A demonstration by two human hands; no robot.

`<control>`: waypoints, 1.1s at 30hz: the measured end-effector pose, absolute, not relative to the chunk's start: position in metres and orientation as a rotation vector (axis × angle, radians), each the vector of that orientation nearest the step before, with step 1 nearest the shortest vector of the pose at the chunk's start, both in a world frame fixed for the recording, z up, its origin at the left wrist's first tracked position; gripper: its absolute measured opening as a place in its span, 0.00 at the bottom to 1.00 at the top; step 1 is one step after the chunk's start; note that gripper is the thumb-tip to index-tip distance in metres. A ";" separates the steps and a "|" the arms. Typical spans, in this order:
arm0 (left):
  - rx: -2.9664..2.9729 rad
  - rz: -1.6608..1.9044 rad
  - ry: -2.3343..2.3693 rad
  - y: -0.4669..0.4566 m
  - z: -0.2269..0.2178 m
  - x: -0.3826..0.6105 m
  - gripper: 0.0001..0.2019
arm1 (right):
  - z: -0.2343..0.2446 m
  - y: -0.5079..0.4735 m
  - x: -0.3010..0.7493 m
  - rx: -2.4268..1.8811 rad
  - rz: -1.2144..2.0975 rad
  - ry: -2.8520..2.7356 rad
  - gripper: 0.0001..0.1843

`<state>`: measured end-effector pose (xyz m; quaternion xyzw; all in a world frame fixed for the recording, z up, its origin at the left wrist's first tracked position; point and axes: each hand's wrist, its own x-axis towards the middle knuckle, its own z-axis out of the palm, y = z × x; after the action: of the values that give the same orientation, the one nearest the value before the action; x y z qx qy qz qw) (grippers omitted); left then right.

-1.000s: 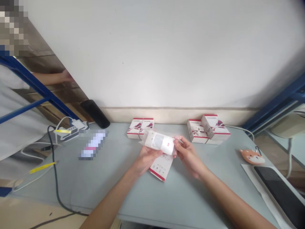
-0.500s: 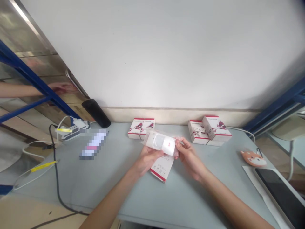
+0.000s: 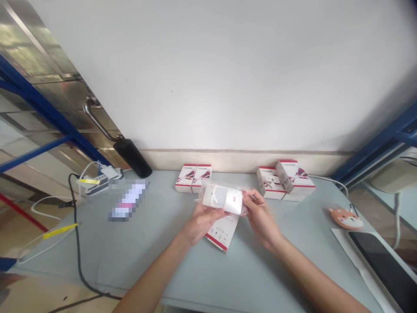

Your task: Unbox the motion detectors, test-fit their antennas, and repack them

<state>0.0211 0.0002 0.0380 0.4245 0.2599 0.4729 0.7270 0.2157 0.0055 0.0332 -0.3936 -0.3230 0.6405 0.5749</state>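
A white motion sensor with a grey window and a small red logo lies inside a clear plastic bag. My left hand holds it from below, thumb along the near edge. At the bag's right end, the fingers of my right hand are closed on the plastic. Beneath the sensor, a white and red box lies on the table, its far part hidden by the sensor and bag.
Banded white and red boxes sit by the wall, with more boxes to the right. A power strip, cables, a blurred phone and a black cylinder stand left. Right are a dog-face pouch and a phone.
The bagged sensor has shifted slightly right, still in both hands. Another person's arm near the metal door at left is gone, and the door and its handle look moved.
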 end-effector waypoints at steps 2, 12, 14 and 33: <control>0.944 1.049 0.594 -0.001 0.039 0.022 0.29 | 0.032 0.006 0.217 -0.935 1.465 -0.751 0.21; 1.106 1.200 0.881 -0.008 0.036 0.027 0.52 | 0.042 0.009 0.222 -0.946 1.450 -0.779 0.21; 1.203 1.286 0.966 -0.006 0.029 0.025 0.48 | 0.045 0.010 0.225 -0.948 1.455 -0.800 0.21; 1.562 1.266 1.273 0.004 0.039 0.008 0.20 | 0.040 0.012 0.233 -1.123 0.963 -1.378 0.17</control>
<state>0.0084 0.0041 0.0394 0.6094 0.4966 0.4939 0.3715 0.2328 0.0124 0.0400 -0.4706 -0.5776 0.4034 0.5311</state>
